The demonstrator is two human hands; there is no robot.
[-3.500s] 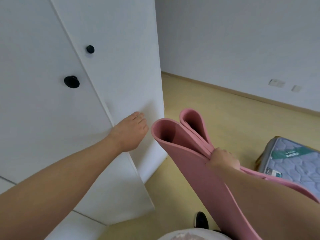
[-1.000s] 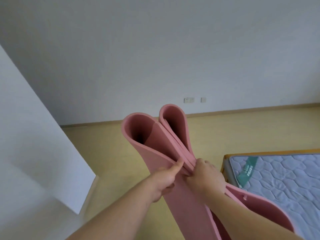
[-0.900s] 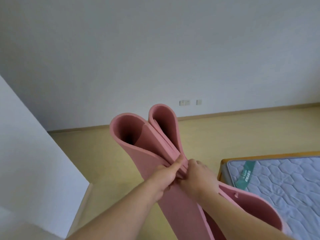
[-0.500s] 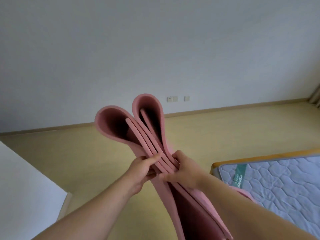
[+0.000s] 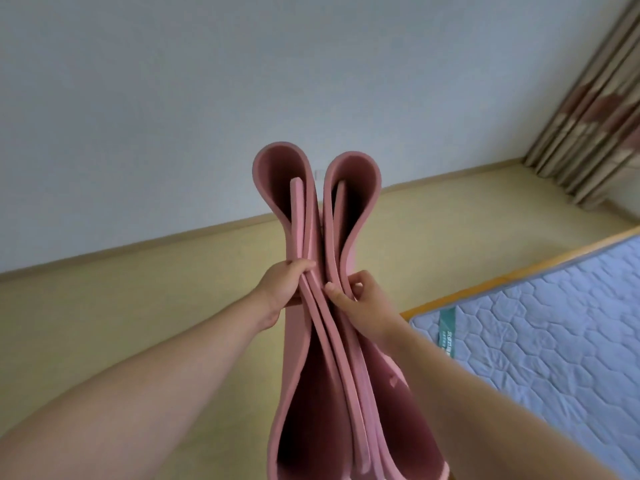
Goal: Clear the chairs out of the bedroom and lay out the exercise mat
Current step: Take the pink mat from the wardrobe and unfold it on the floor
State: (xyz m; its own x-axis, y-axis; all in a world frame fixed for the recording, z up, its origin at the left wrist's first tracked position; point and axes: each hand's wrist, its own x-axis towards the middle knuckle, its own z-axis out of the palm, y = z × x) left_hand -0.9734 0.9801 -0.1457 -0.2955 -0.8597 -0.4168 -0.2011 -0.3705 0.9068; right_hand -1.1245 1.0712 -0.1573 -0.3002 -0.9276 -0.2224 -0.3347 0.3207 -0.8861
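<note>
Here, thick pink foam mat, looped folds, gripped by left hand, right hand.

The pink foam mat is upright in the air, folded into several layers. Two rounded loops top it, the layers pinch together mid-height, and they flare open below.

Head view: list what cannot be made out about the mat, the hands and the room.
Pink mat: lower end cut off by the bottom edge.
Left hand and right hand: some fingers hidden behind the mat layers they grip.
Mattress: cut off by the right edge.
Curtain: pattern blurred.
Chairs: none in view, so whether cleared is unknown.
</note>
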